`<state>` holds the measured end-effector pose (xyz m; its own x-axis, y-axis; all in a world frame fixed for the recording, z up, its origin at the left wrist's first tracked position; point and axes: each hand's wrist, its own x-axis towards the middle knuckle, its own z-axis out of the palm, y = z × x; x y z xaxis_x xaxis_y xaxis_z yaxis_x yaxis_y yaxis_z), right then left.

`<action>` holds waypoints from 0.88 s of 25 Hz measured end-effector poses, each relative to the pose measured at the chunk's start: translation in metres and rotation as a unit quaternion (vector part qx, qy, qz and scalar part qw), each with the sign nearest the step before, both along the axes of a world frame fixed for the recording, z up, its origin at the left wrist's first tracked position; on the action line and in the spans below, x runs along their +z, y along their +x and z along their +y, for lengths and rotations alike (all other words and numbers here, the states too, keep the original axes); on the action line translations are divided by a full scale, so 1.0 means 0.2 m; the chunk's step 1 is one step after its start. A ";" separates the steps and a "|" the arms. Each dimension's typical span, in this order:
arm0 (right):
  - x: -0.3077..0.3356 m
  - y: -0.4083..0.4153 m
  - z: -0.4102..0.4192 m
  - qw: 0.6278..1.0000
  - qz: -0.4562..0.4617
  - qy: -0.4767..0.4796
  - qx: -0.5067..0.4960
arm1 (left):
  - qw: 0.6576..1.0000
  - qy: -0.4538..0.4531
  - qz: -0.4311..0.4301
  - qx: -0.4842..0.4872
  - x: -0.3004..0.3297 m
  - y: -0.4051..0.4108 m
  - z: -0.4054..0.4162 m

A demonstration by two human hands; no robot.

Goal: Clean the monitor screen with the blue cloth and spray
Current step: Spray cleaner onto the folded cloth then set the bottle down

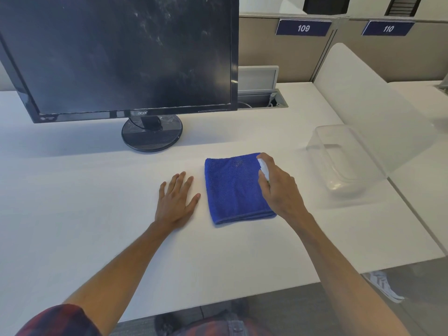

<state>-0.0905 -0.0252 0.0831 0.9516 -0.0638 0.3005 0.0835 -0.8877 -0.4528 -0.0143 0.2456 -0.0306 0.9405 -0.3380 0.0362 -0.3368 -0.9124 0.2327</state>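
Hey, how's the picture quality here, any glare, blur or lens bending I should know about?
Head view: wide-angle bending curves the monitor edges and desk lines; lighting is soft and even, with faint shadows under the left hand and blue cloth; the dark screen shows pale smudges, no strong glare; the right hand holding the spray bottle is slightly soft.

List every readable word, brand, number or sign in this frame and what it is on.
"acer": on the monitor's lower bezel.
"109": on the blue partition sign.
"110": on the next blue sign.
Small marking at the bezel's lower left: too small to read.
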 end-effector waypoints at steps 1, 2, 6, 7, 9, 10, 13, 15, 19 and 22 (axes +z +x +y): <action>0.00 0.00 0.00 1.000 0.002 0.002 -0.002 | 1.000 0.000 -0.003 0.001 0.00 0.00 0.00; -0.01 0.00 0.00 1.000 0.002 0.002 -0.003 | 1.000 0.000 -0.004 0.001 0.00 0.00 0.00; 0.00 0.01 0.00 1.000 -0.003 0.003 0.001 | 1.000 -0.001 -0.005 0.001 0.00 0.00 0.00; 0.01 0.01 0.01 1.000 -0.007 0.003 -0.001 | 1.000 -0.001 -0.004 0.001 0.00 0.00 0.00; 0.01 0.02 0.01 1.000 -0.015 -0.005 -0.007 | 1.000 -0.003 -0.004 0.000 0.01 0.00 0.00; 0.02 0.03 0.02 1.000 -0.013 -0.010 -0.008 | 1.000 -0.003 -0.003 0.000 0.01 0.00 0.00; 0.04 0.06 0.02 1.000 -0.008 -0.009 0.003 | 1.000 -0.002 0.000 -0.001 0.00 0.00 0.00; 0.06 0.08 0.04 1.000 -0.012 0.004 0.021 | 1.000 -0.004 0.000 0.000 0.00 0.00 0.00; 0.10 0.09 0.08 0.999 -0.011 0.018 0.049 | 1.000 -0.006 0.000 -0.003 0.00 0.00 0.00; 0.08 0.06 0.08 0.998 -0.004 0.020 0.057 | 1.000 -0.003 0.003 0.000 0.00 0.00 0.00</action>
